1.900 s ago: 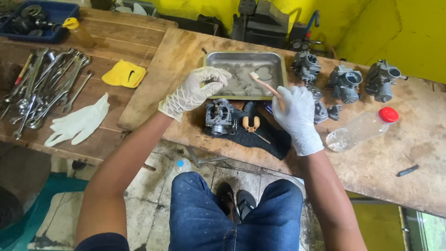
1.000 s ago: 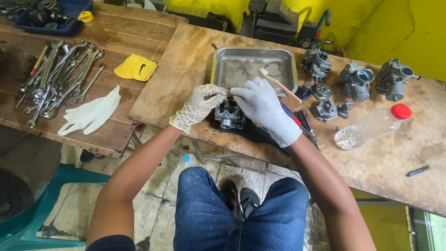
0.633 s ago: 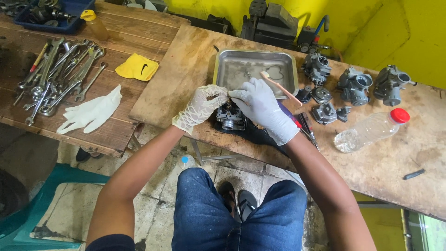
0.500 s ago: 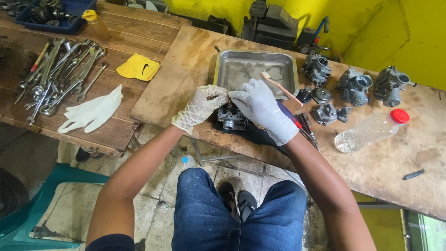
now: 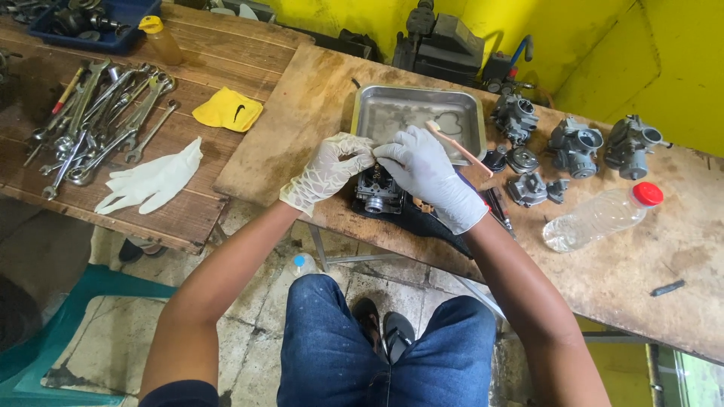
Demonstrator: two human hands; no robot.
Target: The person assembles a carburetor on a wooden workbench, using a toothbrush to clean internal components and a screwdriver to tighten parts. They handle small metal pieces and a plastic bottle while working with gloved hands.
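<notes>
A repair workshop. A worn wooden bench (image 5: 317, 98) carries a heap of spanners (image 5: 98, 113) at its left end and, to the right of them, a spare glove (image 5: 151, 181) and a yellow rag (image 5: 226, 109). Farther right sit a steel tray (image 5: 471, 113) and several carburettors (image 5: 577, 143). Machine parts (image 5: 445, 41) stand behind the tray against a yellow wall (image 5: 648, 53).

Both gloved hands met over the bench: the left hand (image 5: 329, 169) was curled, the right hand (image 5: 428, 173) bent beside it, fingertips touching.
</notes>
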